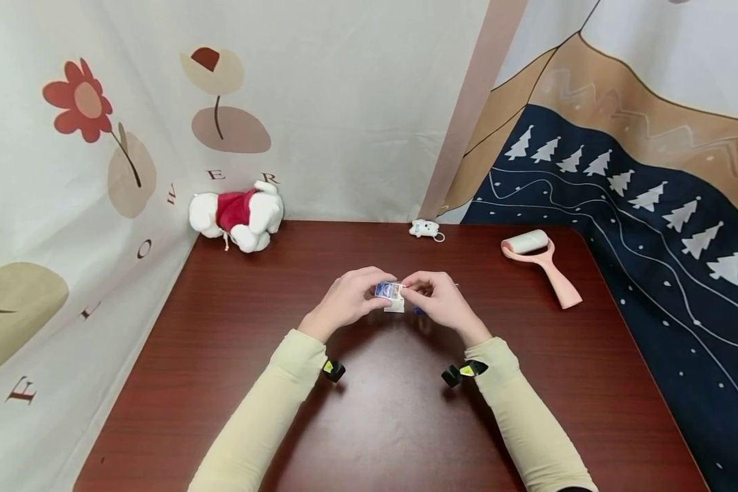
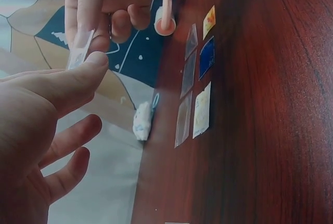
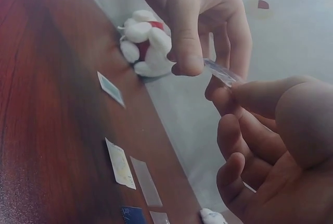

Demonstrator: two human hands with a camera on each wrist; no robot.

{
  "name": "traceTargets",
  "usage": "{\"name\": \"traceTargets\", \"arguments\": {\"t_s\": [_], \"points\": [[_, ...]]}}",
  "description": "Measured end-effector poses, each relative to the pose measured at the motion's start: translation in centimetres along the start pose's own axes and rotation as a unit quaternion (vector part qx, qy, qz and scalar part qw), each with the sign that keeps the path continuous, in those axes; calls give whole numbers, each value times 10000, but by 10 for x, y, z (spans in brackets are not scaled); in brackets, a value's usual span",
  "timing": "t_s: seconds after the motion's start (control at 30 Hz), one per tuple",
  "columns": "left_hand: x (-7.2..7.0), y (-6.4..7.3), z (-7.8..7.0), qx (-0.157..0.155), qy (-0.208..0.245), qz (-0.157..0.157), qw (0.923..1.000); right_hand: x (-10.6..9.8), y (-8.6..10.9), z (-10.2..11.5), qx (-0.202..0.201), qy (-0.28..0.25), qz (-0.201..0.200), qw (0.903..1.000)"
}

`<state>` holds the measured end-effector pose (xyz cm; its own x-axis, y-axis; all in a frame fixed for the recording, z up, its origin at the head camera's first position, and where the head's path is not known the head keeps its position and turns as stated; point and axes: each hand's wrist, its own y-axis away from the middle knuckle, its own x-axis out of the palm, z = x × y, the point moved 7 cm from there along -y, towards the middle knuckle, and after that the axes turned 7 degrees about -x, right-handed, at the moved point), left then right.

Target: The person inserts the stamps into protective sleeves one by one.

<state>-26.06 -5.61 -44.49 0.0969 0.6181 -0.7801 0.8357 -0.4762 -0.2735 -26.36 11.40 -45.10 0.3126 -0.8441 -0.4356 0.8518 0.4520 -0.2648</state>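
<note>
Both hands meet above the table, sharing a small clear plastic sleeve [image 3: 221,73]. My left hand [image 1: 354,295] pinches one end between thumb and fingers. At the other end, my right hand [image 1: 438,298] pinches it with thumb and forefinger. Blue and white print shows at the sleeve in the head view. Below the hands lie a cream card [image 2: 202,110], a blue card [image 2: 206,57] and a yellow-orange card [image 2: 209,21]. A row of clear strips [image 2: 188,73] runs beside them. Another small card [image 3: 111,89], pale-edged with a bluish middle, lies apart in the right wrist view.
A white plush toy [image 1: 264,212] in a red top lies at the back left corner. Against the back edge sits a small white figure [image 1: 424,228] with a loop. A pink-handled lint roller [image 1: 547,263] lies at the right. Printed cloth [image 1: 344,102] hangs behind the table.
</note>
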Motion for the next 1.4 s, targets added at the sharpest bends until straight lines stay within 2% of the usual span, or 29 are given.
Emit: {"name": "traceTargets", "arguments": {"t_s": [0.1,0.2,0.37,0.47,0.67,0.8,1.1,1.23,1.4], "points": [[1,0,0,-77,72,57,9999,1,-1,-15,-84,-8,9,10000],[0,0,-1,-174,242,117,9995,2,-2,-15,-128,11,58,9999],[-6,-2,-3,-104,598,140,9981,2,-2,-14,-128,-16,117,9998],[-7,-2,-2,-79,725,297,9969,2,-3,-14,-83,-94,101,9999],[-3,2,-4,90,689,759,9947,0,-4,-15,-67,10,-6,10000],[0,3,-4,116,619,892,9940,-1,-5,-14,-35,90,-30,9999],[-4,2,2,35,519,516,9973,-7,-1,13,126,-107,-94,9998],[-9,1,7,-76,590,351,9976,-9,0,13,196,-126,-121,9997],[-12,1,22,-312,401,104,9987,-11,0,9,266,-126,-102,9995]]}}
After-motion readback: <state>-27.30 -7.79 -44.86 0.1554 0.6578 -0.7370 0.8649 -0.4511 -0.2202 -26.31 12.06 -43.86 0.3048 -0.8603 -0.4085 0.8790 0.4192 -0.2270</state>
